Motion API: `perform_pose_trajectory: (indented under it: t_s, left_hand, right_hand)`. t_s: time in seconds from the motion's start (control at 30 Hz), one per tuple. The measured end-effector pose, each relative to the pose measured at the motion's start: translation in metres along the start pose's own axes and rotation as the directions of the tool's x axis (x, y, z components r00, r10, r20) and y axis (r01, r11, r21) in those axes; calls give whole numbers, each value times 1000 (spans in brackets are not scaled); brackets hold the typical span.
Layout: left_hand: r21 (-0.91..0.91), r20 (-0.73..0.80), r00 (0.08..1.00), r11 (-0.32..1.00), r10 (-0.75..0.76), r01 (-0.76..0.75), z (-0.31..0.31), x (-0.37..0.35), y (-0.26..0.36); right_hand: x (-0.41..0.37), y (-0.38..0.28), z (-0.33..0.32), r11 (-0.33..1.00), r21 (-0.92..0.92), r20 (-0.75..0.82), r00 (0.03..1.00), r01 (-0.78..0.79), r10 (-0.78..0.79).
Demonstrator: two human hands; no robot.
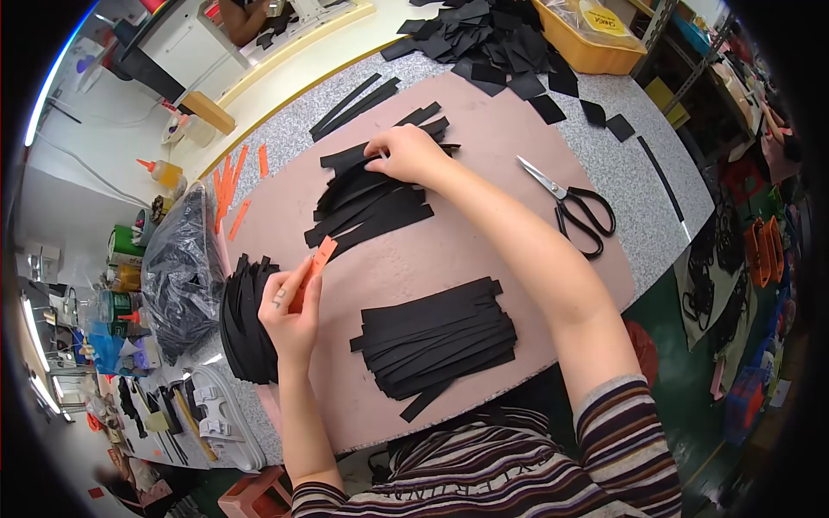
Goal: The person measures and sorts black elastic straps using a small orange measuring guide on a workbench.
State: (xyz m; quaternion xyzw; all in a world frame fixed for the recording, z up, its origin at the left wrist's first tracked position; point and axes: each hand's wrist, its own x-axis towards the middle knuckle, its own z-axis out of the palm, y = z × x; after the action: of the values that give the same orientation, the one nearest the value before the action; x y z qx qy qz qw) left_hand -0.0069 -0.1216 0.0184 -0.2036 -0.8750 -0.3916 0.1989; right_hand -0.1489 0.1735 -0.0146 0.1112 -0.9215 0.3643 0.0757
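Note:
My left hand [292,312] is closed, pinching a short orange strip [325,251] that sticks up past the fingertips. Farther up the board, my right hand [408,155] has thumb and fingers closed on a black strip at the top of a loose pile of black strips [371,211]. Exactly how many strips it grips is hidden by the fingers. Nearer my body lies a second, flatter stack of black strips [436,337]. A bundle of black strips [246,319] sits just left of my left hand. More orange strips [226,190] are scattered at the upper left.
Black-handled scissors [580,207] lie with blades apart on the pink board [518,250]. Black fabric pieces [492,39] are heaped at the back beside a yellow bin [596,53]. A dark plastic bag [181,268] and bottles [161,173] line the left. Another person's arm [242,22] shows at the top.

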Motion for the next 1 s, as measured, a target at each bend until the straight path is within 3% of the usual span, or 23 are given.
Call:
perform_pose_trajectory:
  t_s: [0.07,0.17,0.2,0.4,0.5,0.53,0.63,0.77,0.87,0.93,1.0]
  left_hand:
    - [-13,6,999,999,-32,33,-3,-10,-8]
    - [-20,12,999,999,-40,40,0,-19,-14]
    - [-41,19,998,998,-54,55,1,-21,-12]
    - [-49,19,1000,999,-9,10,6,-19,-2]
    - [-52,29,999,998,-21,22,7,-21,0]
    - [-52,35,999,998,-27,29,7,-21,1]
    - [-48,35,999,999,-8,10,9,-23,4]
    - [-66,46,999,997,-23,26,13,-25,8]
    - [-62,36,999,998,-17,20,11,-24,10]
    - [-49,24,999,998,-40,42,2,-25,8]
    - [-22,-151,986,997,73,-77,-9,-23,-10]
  right_hand:
    - [-8,-4,-4,985,155,9,997,-76,75]
    - [-13,1,11,991,-28,-122,983,132,-135]
    - [-15,4,13,968,-152,-99,971,201,-218]
    - [-26,-19,-1,943,-267,94,979,199,-180]
    - [-31,-7,16,880,-357,-9,941,314,-339]
    - [-32,-7,17,814,-393,-52,873,428,-485]
    - [-37,-12,23,683,-524,63,823,509,-565]
    - [-34,-14,16,727,-472,133,856,498,-500]
    - [-25,-7,17,897,-247,-116,908,367,-403]
    - [-26,-10,11,920,-148,-140,913,363,-383]
    - [-35,-35,-13,927,-77,-98,923,366,-373]
